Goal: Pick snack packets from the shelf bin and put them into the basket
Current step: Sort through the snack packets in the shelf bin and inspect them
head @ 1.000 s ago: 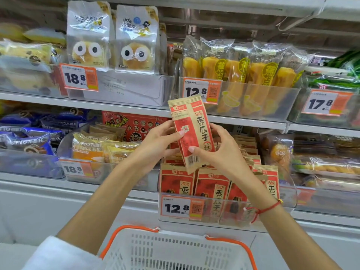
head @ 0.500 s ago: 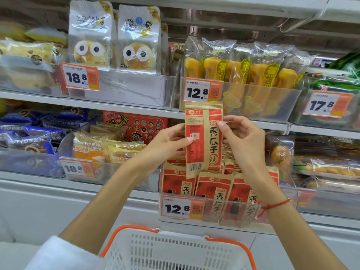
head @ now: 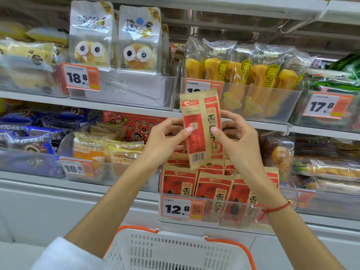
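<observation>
Two red and tan snack packets (head: 201,127) stand upright in front of the shelf, one overlapping the other. My left hand (head: 165,141) pinches them from the left, thumb on the front. My right hand (head: 238,141) holds them from the right, thumb on the front. Directly below is the clear shelf bin (head: 210,221) with several more of the same packets (head: 214,191) and a 12.8 price tag. The white basket (head: 175,252) with an orange rim sits at the bottom of the view, under my arms.
Other clear bins line the shelves: yellow bread sticks (head: 243,75) above, bun bags with cartoon eyes (head: 115,39) at upper left, yellow bread packs (head: 105,149) left of the snack bin, blue packs (head: 25,141) far left, pastries (head: 311,168) on the right.
The packets in my hands went from tilted to upright and rose slightly. My right hand has shifted from the packets' upper edge to their middle.
</observation>
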Tool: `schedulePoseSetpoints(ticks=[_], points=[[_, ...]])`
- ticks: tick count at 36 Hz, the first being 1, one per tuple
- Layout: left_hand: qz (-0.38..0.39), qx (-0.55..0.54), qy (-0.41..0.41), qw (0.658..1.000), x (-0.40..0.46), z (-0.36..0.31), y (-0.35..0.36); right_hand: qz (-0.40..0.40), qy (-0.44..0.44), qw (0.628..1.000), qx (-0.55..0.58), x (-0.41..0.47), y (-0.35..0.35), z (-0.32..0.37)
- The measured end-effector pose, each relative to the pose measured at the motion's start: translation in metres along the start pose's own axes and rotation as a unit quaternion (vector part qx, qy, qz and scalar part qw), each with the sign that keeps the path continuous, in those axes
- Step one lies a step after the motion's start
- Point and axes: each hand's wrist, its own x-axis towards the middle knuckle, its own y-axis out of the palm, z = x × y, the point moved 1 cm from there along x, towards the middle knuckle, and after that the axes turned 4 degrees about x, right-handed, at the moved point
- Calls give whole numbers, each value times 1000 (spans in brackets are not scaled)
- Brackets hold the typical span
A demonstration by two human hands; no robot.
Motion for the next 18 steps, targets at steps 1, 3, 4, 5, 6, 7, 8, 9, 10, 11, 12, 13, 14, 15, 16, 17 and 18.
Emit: schedulePoseSetpoints(ticks=[1,3,4,5,6,7,8,9,10,11,12,13,14,15,16,17,18], points=[[-16,-14,0,1000,0,-1,-1,20,-6,1000,-20,0,1,-1],[-46,-44,-4,998,0,-2,-3,50,-18,997,-58,-1,4,-3],[-60,-57,-7,997,0,-2,-5,59,-22,995,-76,-1,6,-4],[-73,-67,-11,995,0,-2,-7,63,-25,994,-91,-1,7,-5],[-80,-73,-16,994,0,-3,-9,63,-28,993,-99,-1,8,-5],[-83,-76,-20,993,0,-3,-10,61,-31,992,-102,-2,9,-5],[-82,-77,-23,993,0,-4,-10,57,-35,993,-101,-2,9,-5],[-80,-76,-27,994,-1,-4,-10,52,-39,993,-98,-2,9,-5],[-78,-75,-32,994,-1,-5,-10,48,-42,993,-96,-2,9,-5],[-77,-76,-36,994,-1,-6,-10,45,-43,993,-95,-2,9,-5],[-77,-77,-38,993,-2,-6,-9,43,-44,993,-97,-1,8,-6],[-78,-78,-38,993,-2,-7,-9,43,-43,993,-100,-1,8,-6],[-80,-77,-38,993,-2,-7,-8,44,-43,992,-106,-1,7,-6],[-81,-76,-38,993,-2,-7,-7,48,-46,991,-114,-2,7,-6],[-81,-76,-37,993,-2,-8,-6,52,-48,990,-124,-3,8,-5],[-80,-76,-35,993,-3,-8,-4,56,-48,988,-134,-5,9,-4],[-79,-76,-31,994,-3,-9,-2,59,-47,986,-145,-6,11,-4]])
